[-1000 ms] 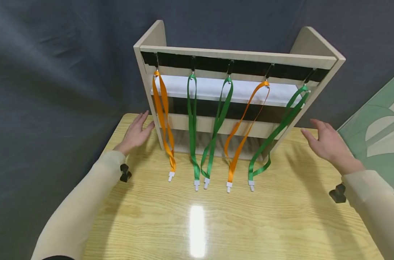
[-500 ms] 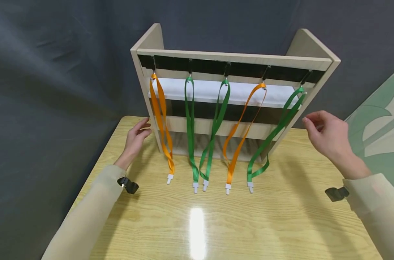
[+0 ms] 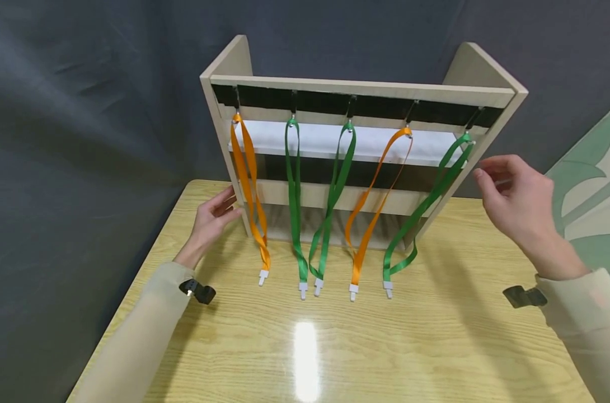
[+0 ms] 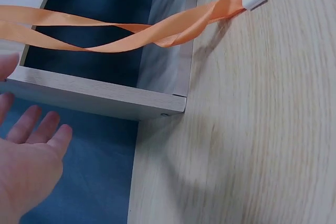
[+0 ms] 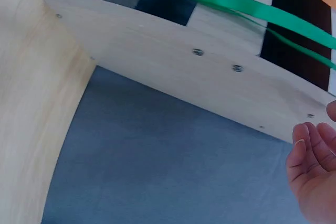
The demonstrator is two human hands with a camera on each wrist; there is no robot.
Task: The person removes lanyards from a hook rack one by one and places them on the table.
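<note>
A pale wooden rack [image 3: 385,201] stands on the table, a row of hooks along its black strip. From the hooks hang orange lanyards [image 3: 370,243] and green lanyards [image 3: 294,193] with white plastic clips. My left hand [image 3: 206,226] is beside the rack's left side panel [image 4: 100,92], thumb tip right at the front edge, fingers spread and relaxed along the outer side. Beside the right side panel [image 5: 157,56] is my right hand [image 3: 521,204], its fingers loosely curved and its thumb near the front edge. Neither hand holds a lanyard.
The wood-grain table [image 3: 385,347] runs out in front of the rack. Dark cloth [image 3: 108,84] hangs behind and to the left. A green leaf-patterned surface [image 3: 602,212] is at the right. Lanyard clips reach beyond the rack's front foot.
My left hand has closed in on the left panel, its thumb coming to the front edge. My right hand has risen beside the right panel, its fingers more curved. The lanyards hang as before.
</note>
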